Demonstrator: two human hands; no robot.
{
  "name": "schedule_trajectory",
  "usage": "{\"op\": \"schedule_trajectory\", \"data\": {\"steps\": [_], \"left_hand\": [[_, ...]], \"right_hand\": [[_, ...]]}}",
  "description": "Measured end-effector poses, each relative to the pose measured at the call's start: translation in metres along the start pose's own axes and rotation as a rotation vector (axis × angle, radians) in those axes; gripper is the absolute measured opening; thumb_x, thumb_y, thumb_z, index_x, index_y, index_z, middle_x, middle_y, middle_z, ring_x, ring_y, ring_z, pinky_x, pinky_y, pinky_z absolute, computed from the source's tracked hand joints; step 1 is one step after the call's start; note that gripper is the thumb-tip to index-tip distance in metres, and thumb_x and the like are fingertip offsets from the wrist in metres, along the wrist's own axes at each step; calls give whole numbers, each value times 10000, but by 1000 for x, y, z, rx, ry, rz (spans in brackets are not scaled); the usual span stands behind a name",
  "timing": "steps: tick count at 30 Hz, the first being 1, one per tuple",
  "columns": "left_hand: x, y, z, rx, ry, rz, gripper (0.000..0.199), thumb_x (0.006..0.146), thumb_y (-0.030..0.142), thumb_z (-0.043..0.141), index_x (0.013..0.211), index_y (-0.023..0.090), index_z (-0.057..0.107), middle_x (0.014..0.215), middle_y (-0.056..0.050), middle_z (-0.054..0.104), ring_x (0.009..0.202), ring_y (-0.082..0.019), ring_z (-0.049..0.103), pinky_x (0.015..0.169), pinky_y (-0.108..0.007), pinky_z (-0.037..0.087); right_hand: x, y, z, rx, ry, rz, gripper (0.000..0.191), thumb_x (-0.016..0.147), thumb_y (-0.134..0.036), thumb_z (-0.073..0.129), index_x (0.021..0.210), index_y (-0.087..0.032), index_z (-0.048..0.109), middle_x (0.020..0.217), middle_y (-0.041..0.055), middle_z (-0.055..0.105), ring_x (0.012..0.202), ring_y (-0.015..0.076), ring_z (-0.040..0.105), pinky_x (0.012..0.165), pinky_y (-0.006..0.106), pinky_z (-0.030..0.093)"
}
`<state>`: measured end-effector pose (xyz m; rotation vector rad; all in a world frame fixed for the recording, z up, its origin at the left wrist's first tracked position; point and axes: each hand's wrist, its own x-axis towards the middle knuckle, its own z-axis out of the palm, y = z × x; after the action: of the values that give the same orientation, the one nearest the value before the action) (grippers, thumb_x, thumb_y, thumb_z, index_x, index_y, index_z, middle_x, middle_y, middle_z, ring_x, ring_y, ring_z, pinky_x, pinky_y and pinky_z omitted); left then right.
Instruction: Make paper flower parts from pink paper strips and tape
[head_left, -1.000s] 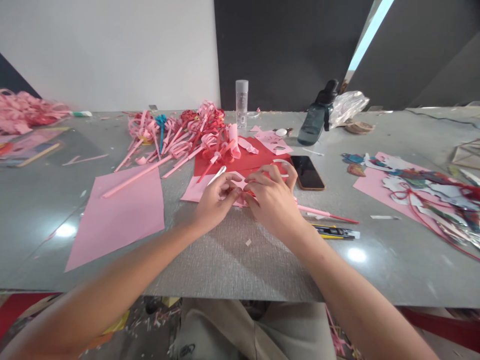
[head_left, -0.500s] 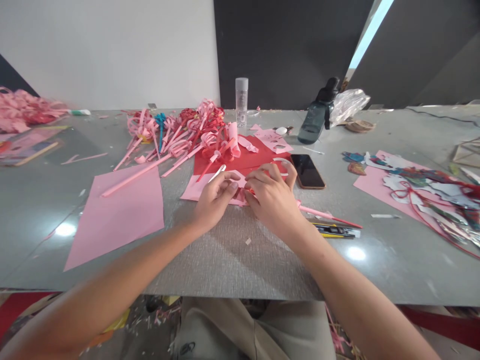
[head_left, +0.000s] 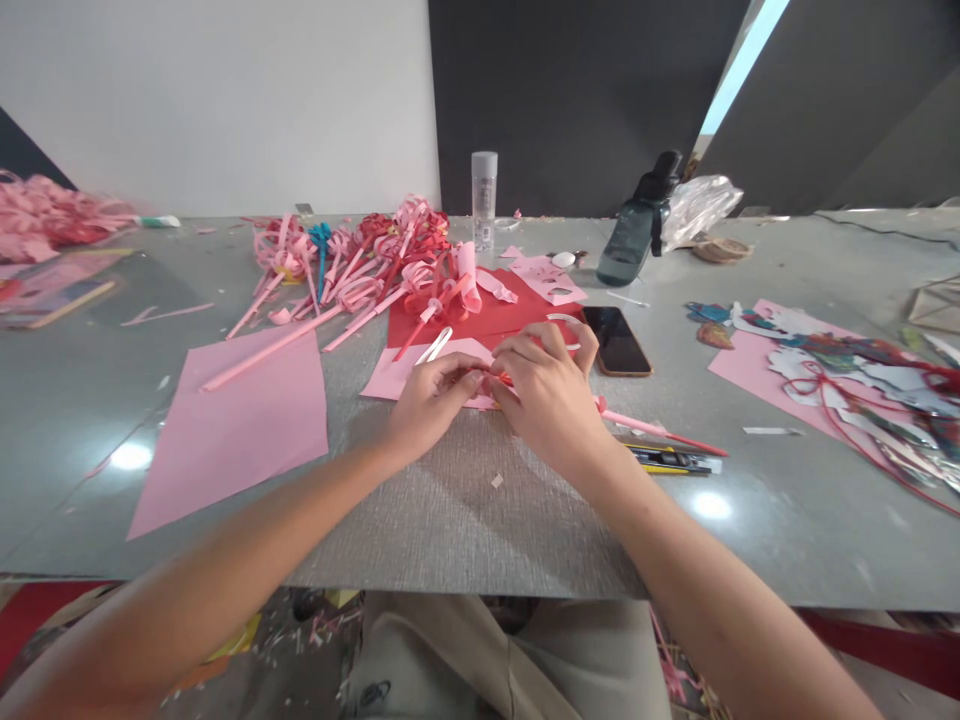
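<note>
My left hand (head_left: 435, 400) and my right hand (head_left: 547, 395) meet at the middle of the table, fingertips pinched on a small red paper piece (head_left: 504, 379) mostly hidden by the fingers. A pink paper stick (head_left: 634, 422) with a red end runs out to the right from under my right hand. Beneath the hands lies pink paper (head_left: 386, 375), partly over a red sheet (head_left: 495, 312). White strips (head_left: 435, 345) show just beyond my left hand, and a curled white strip lies by my right fingers.
Pink and red paper flowers (head_left: 375, 260) lie behind left, a pink sheet (head_left: 240, 430) at left. A phone (head_left: 616, 340), a yellow-black cutter (head_left: 667, 459), a dark bottle (head_left: 630, 230) and a clear bottle (head_left: 484, 200) stand or lie around. Paper cutouts (head_left: 840, 370) are at right.
My left fingers have closed in toward my right fingertips and now pinch the red piece. The right hand has barely shifted.
</note>
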<state>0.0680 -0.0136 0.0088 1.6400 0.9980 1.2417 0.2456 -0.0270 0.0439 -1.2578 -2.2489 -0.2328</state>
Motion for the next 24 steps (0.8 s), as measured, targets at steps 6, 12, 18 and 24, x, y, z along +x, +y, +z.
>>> {"op": "schedule_trajectory", "data": {"steps": [6, 12, 18, 24], "left_hand": [[0, -3, -2, 28, 4, 28, 164, 929, 319, 676, 979, 179, 746, 902, -60, 741, 812, -166, 687, 734, -283, 572], [0, -4, -1, 24, 4, 35, 121, 924, 260, 677, 986, 181, 744, 930, -62, 754, 871, -174, 728, 775, -285, 597], [-1, -3, -1, -19, 10, 36, 119, 920, 262, 681, 977, 172, 735, 941, -66, 755, 873, -181, 741, 806, -307, 623], [-2, -3, -1, -31, 55, 20, 215, 939, 345, 683, 1059, 168, 708, 979, -69, 742, 869, -177, 730, 828, -318, 607]], "right_hand": [[0, 0, 0, 2, 14, -2, 112, 970, -217, 626, 935, -238, 730, 1111, 31, 778, 1204, 273, 557, 1149, 517, 158], [-2, 1, -1, 19, 43, -7, 158, 980, -258, 624, 906, -243, 763, 1144, 19, 782, 1219, 290, 556, 1138, 543, 157], [-2, 1, -3, -4, 17, -13, 208, 986, -250, 612, 881, -245, 792, 1167, 28, 781, 1215, 300, 563, 1135, 565, 157], [0, 2, -1, -18, -8, -15, 195, 985, -214, 598, 893, -227, 770, 1101, 38, 788, 1189, 290, 573, 1130, 548, 176]]}}
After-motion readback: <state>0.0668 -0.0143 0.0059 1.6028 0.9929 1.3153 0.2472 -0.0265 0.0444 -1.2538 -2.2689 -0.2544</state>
